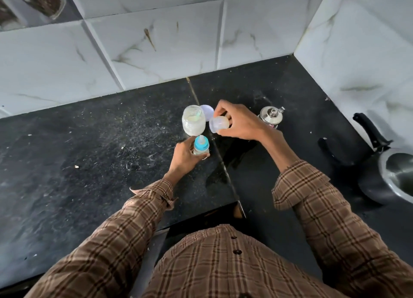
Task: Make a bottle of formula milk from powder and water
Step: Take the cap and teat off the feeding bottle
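A small baby bottle (201, 146) with a blue collar and a clear teat stands upright on the black counter (100, 146). My left hand (184, 158) grips its body from the left. Just behind it stands an open glass jar (193, 123) of white powder with a scoop inside. The jar's pale round lid (207, 113) lies flat behind it. My right hand (240, 121) holds a clear dome-shaped bottle cap (218, 124) above the counter, to the right of the jar and a little above the bottle.
A small steel kettle (271, 117) with a lid knob stands right of my right hand. A black-handled pan (384, 163) sits at the far right edge. Marble-tiled walls (156, 52) close the counter at the back and right. The counter's front edge runs near my body.
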